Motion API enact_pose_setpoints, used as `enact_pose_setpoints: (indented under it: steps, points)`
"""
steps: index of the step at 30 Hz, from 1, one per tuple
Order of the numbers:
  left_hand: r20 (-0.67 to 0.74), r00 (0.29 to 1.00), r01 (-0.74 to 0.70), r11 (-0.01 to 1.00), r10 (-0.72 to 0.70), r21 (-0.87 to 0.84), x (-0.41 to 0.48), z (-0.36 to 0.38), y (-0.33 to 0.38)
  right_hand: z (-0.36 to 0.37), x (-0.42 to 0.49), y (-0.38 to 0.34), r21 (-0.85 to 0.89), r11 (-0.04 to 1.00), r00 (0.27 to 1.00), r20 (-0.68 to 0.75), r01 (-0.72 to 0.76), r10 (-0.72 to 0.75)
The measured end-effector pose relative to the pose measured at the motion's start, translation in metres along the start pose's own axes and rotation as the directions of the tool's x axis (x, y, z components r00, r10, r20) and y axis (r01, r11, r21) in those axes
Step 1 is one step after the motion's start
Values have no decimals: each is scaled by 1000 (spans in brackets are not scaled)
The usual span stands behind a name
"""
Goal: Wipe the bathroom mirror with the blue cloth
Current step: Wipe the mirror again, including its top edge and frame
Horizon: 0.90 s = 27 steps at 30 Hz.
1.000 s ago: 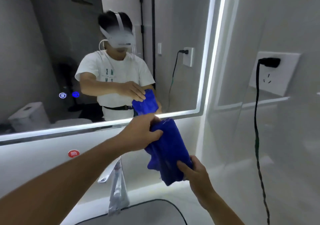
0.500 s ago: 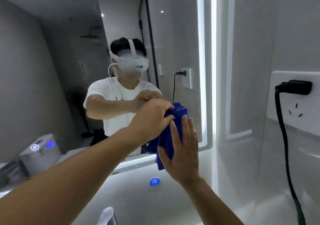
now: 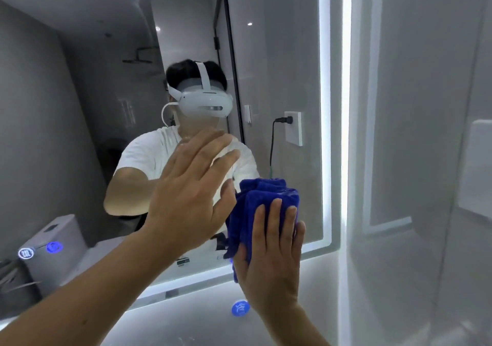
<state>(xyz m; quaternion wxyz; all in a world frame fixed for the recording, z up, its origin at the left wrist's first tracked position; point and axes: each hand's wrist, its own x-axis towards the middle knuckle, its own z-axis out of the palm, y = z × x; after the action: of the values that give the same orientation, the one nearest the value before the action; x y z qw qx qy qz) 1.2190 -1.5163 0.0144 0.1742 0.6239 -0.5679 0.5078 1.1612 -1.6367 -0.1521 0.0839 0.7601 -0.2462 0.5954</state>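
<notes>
Our right hand (image 3: 269, 252) presses the blue cloth (image 3: 262, 199) flat-fingered against the mirror (image 3: 80, 79) at five o'clock; our left hand (image 3: 186, 199) hovers released.

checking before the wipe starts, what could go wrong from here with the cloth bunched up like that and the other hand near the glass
1. The blue cloth is bunched into a wad under the flat right hand, so it may cover little glass per stroke or slip out.
2. The bare left hand is spread open close to the mirror; touching it could leave fingerprints.
3. The cloth sits near the mirror's lower right corner, so strokes could run off onto the lit edge strip.
</notes>
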Motion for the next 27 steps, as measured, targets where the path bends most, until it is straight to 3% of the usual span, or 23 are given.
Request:
enact_pose_setpoints:
  steps: [5,10,18,21,27]
  points:
    - [37,998,41,997,-43,69,-16,5,-4,7,-22,-14,62,988,990,23,-141,140]
    - [59,996,54,990,-62,130,-13,8,-8,1,7,9,95,995,1000,7,-27,27]
    - [-47,995,94,991,-90,100,-13,-2,-19,-44,213,24,194,965,953,-209,-179,219]
    - [-79,988,140,985,-133,99,-3,-9,-23,-34,197,11,152,984,965,-228,-97,131]
    - [-44,988,153,985,-150,81,0,-2,-9,16,28,32,118,968,971,-115,222,-209]
